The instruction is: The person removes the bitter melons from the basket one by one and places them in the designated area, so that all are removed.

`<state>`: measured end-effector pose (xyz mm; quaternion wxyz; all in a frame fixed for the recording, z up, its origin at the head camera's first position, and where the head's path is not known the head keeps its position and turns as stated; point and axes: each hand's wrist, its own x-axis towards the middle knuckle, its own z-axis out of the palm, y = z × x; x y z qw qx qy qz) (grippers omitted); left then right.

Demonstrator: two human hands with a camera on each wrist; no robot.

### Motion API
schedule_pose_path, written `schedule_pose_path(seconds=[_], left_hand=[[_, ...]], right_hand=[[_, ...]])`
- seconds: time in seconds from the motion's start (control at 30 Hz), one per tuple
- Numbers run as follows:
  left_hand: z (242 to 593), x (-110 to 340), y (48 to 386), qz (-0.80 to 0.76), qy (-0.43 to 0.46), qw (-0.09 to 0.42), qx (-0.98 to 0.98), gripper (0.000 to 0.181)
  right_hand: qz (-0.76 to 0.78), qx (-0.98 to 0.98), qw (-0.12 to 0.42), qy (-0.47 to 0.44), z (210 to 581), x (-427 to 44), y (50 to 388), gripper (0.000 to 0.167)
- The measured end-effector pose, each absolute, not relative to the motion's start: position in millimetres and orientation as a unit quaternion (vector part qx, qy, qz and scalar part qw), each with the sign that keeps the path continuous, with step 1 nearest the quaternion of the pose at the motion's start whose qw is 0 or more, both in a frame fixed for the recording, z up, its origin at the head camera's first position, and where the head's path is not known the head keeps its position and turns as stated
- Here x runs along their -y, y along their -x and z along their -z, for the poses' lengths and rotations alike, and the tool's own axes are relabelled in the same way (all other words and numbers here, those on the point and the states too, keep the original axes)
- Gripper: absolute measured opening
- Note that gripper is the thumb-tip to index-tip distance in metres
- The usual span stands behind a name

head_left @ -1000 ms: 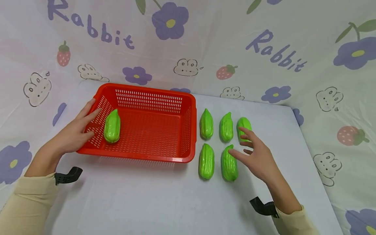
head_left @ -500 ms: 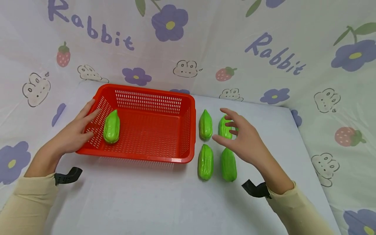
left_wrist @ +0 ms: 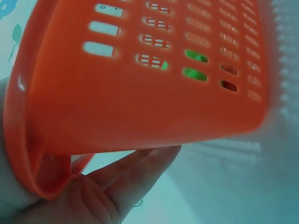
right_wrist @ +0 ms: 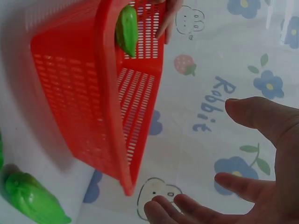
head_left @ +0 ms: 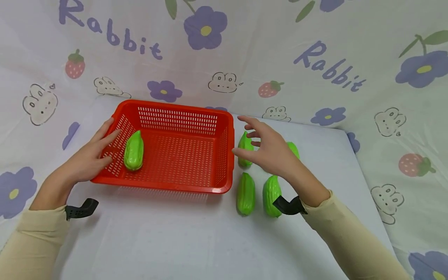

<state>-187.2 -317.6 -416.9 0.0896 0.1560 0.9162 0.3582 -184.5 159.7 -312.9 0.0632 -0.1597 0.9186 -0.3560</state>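
Note:
A red plastic basket (head_left: 178, 155) with slotted walls stands on the table. One light-green ridged bitter melon (head_left: 133, 151) lies inside it, near the left wall. My left hand (head_left: 85, 159) holds the basket's left rim, thumb and a finger over the inner side; the left wrist view shows other fingers (left_wrist: 140, 182) past the wall. Over the back row of melons, close to the right rim, hovers my right hand (head_left: 269, 149), holding nothing, its fingers spread and slightly bent. It partly covers a back melon (head_left: 245, 149) and hides the middle of that row.
Right of the basket, two front melons (head_left: 246, 194) lie side by side, and another melon (head_left: 293, 149) shows behind my right wrist. A white cloth (head_left: 157, 233) covers the table. Printed curtain fabric (head_left: 245, 46) rises behind it.
My right hand has moved left across the back row, from the rightmost melon to beside the basket's right rim. My left hand, the basket and the melons have stayed put.

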Motion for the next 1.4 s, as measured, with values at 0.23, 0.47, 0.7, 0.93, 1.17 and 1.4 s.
schedule_pose_path(seconds=[0.23, 0.47, 0.7, 0.93, 1.17, 1.4], left_hand=[[414.1, 316.4, 188.3, -0.353, -0.163, 0.085, -0.917, 0.075], [416.1, 318.4, 188.3, -0.359, -0.162, 0.086, -0.915, 0.075], [416.5, 315.4, 187.1, -0.361, -0.16, 0.088, -0.915, 0.074], [417.1, 312.6, 187.6, -0.347, -0.147, 0.082, -0.922, 0.075], [417.6, 311.1, 190.0, -0.34, -0.145, 0.072, -0.926, 0.076], [419.2, 312.2, 187.5, -0.347, -0.154, 0.069, -0.922, 0.076]], right_hand=[[0.361, -0.911, 0.071, 0.186, 306.2, -140.3, 194.2, 0.084], [0.338, -0.911, 0.08, 0.222, 302.8, -113.3, 206.4, 0.082], [0.314, -0.912, 0.101, 0.243, 302.9, -90.7, 219.3, 0.081], [0.315, -0.904, 0.121, 0.263, 304.2, -77.4, 231.2, 0.08], [0.328, -0.893, 0.136, 0.275, 309.4, -61.6, 240.4, 0.077], [0.318, -0.889, 0.161, 0.288, 317.7, -41.3, 246.8, 0.078]])
